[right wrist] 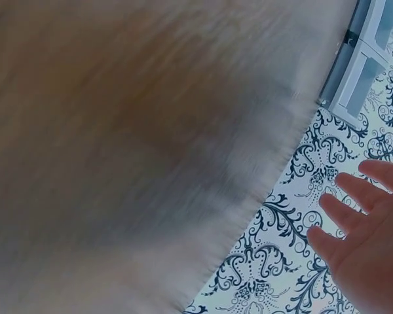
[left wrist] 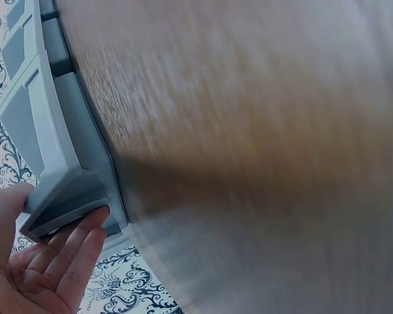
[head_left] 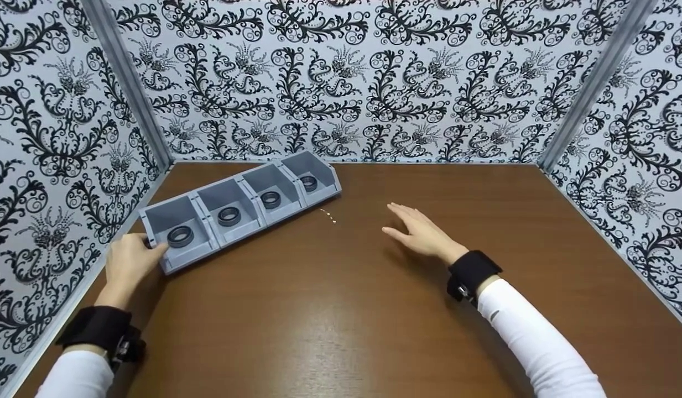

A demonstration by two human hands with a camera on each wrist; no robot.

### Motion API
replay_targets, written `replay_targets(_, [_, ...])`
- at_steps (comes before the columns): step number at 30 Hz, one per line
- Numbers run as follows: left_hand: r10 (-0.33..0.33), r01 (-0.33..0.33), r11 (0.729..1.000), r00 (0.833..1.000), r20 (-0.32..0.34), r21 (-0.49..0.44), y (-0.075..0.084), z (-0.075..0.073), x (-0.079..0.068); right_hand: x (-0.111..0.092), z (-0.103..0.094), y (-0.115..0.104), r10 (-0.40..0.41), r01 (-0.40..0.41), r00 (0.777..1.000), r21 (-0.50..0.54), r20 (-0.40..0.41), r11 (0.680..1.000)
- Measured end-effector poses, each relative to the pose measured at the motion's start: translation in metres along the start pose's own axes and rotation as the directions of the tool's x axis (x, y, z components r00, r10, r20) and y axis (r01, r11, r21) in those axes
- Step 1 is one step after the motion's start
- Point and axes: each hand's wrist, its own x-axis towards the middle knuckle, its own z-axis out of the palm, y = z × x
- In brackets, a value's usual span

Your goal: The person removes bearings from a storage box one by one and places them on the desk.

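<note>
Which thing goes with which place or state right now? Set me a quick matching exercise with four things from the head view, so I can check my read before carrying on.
Things:
1. Left hand
2. Right hand
3. Bin row
4. Dark rings

Places or states:
A. One lying in each compartment
B. Gripping the end of the bin row at its left in the head view
C. Gray and divided in four
D. Holding nothing, off to the right of the bin row in the head view

Right pairs: 1-B, 2-D, 3-C, 4-A.
</note>
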Motion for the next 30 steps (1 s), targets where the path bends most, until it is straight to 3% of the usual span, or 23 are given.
replay_targets(5, [0.02, -0.02, 1.0, 1.0, 0.004, 0.004, 0.002, 0.0, -0.001, 0.002, 0.002, -0.002, 0.002, -0.002, 1.0, 0.008, -0.004, 1.0])
replay_targets(12, [-0.001, 0.001, 1.0, 0.998, 0.065, -0.004, 0.004, 0.002, 0.0, 0.005, 0.006, -0.003, -0.017, 0.017, 1.0, -0.005, 0.012, 1.0])
replay_targets(24, [0.023, -0.022, 1.0, 0.997, 0.074, -0.017, 0.008, 0.004, 0.0, 0.013, 0.011, -0.002, -0.011, 0.012, 0.999, -0.017, 0.042, 1.0])
replay_targets(30, [0.008, -0.007, 1.0, 0.994, 0.109, -0.016, 0.01, 0.002, 0.0, 0.016, 0.011, -0.006, -0.014, 0.015, 0.999, -0.009, 0.046, 1.0])
